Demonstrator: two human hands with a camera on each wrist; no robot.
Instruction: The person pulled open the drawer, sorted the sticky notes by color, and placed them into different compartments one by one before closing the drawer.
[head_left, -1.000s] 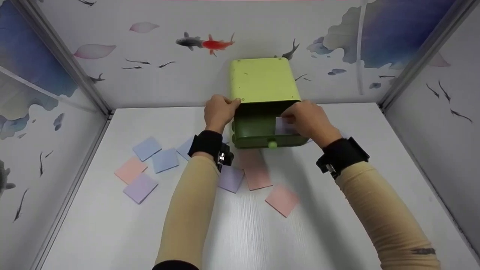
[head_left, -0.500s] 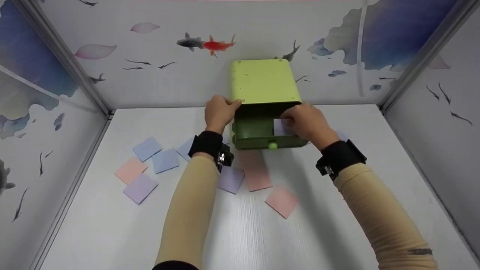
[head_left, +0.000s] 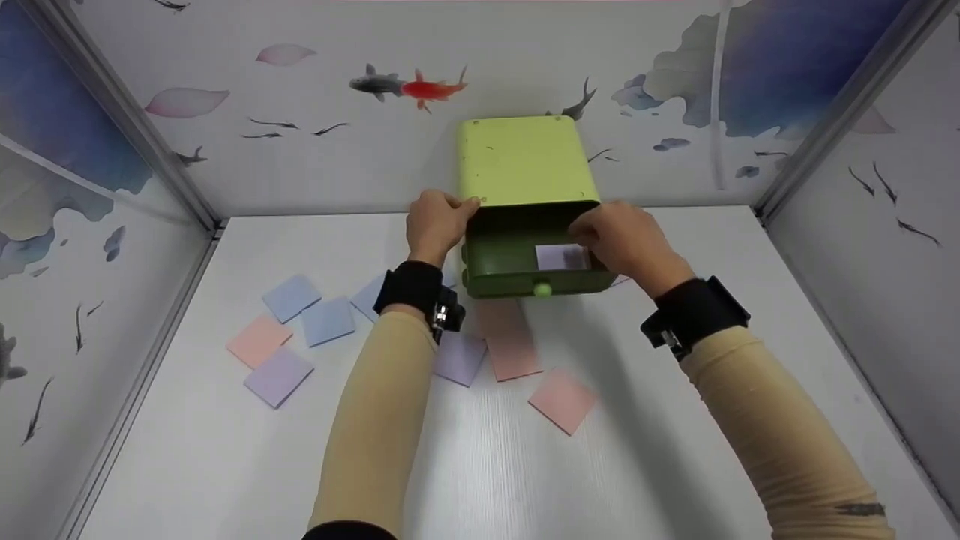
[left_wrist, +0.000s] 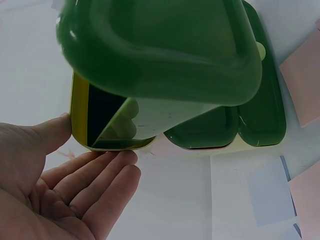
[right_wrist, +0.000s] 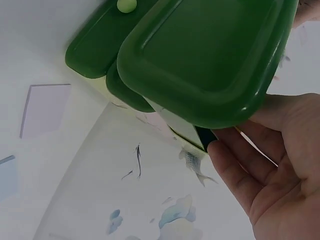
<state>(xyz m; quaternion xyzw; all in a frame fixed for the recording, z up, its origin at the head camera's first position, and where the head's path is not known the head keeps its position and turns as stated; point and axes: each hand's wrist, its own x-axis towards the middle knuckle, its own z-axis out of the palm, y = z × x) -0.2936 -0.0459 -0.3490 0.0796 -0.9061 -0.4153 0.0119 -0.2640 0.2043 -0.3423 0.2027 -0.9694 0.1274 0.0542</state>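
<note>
The flat, four-sided lavender card (head_left: pixel 555 257), likely light, stiff and best pinched edgewise, lay in the glossy dark-green drawer (head_left: pixel 499 284) while the left hand (head_left: pixel 436 225) gripped the boxy lime-green cabinet (head_left: pixel 529 161) (whether the right hand (head_left: pixel 628 241) held anything was unclear).

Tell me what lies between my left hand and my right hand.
In the head view, the open green drawer lies between your left hand and right hand, with a pale purple card inside it.
</note>
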